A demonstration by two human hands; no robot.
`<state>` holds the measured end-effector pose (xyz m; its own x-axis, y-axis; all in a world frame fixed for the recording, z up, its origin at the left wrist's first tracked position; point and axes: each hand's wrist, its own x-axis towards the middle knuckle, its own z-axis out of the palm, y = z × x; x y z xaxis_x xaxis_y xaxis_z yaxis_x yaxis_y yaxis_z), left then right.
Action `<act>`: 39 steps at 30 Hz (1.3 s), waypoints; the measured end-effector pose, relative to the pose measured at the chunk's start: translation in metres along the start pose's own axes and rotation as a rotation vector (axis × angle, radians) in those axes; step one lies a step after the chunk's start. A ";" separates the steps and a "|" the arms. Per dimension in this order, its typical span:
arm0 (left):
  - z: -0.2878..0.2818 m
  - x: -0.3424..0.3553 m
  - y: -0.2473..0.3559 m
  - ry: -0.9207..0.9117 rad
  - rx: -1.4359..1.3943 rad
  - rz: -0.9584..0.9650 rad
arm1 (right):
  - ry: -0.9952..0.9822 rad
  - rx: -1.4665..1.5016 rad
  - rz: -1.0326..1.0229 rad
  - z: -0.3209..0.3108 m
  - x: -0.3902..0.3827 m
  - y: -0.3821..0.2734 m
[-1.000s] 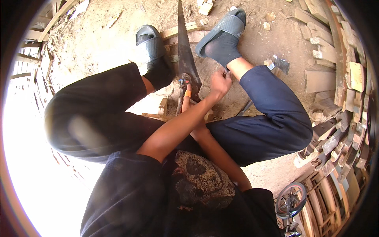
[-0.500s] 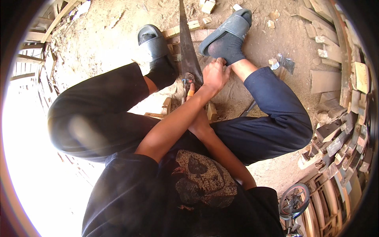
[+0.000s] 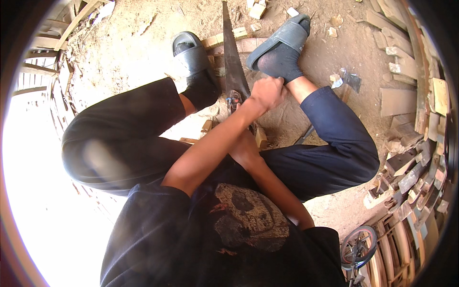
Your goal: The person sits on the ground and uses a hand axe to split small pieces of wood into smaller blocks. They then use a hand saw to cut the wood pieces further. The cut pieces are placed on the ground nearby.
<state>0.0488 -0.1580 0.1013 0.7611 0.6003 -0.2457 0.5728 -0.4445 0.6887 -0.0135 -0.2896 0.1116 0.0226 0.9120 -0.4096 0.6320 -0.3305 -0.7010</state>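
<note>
My forearms cross in front of me, the left over the right. My left hand (image 3: 268, 93) is closed in a fist beside my right ankle, touching the top of the black sock (image 3: 281, 63). Its fingertips are turned away, so what they pinch, if anything, cannot be made out. Under the left wrist, my right hand (image 3: 237, 107) grips the handle end of a handsaw (image 3: 234, 57); most of that hand is hidden. The saw's long toothed blade points away from me between my two feet, passing over a wooden strip (image 3: 247, 45).
Grey slide sandals (image 3: 192, 59) are on both feet. Wood offcuts (image 3: 257, 10) lie on the dirt ground ahead. Stacked wood pieces (image 3: 401, 100) line the right side. A bicycle wheel (image 3: 358, 246) shows at lower right, and a small wood block (image 3: 260, 137) sits below my hands.
The whole view has shifted slightly. The saw has come a little toward me, and my left hand has curled more tightly by the ankle.
</note>
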 end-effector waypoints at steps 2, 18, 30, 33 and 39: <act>-0.016 0.009 -0.012 0.000 0.019 -0.016 | -0.056 -0.076 0.010 -0.004 0.002 -0.007; -0.144 0.062 -0.183 -0.038 0.413 -0.204 | -0.009 0.156 0.212 -0.039 0.004 -0.039; -0.119 0.055 -0.156 -0.221 0.730 -0.235 | 0.103 0.188 0.165 -0.032 0.003 -0.028; -0.112 0.058 -0.165 -0.256 0.697 -0.250 | 0.227 0.199 0.131 -0.035 0.002 -0.031; -0.099 0.053 -0.174 -0.184 0.738 -0.264 | 0.359 0.254 0.085 -0.046 0.003 -0.030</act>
<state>-0.0406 0.0170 0.0353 0.5734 0.6563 -0.4903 0.7453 -0.6664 -0.0203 0.0032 -0.2660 0.1584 0.3625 0.8905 -0.2748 0.4072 -0.4166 -0.8128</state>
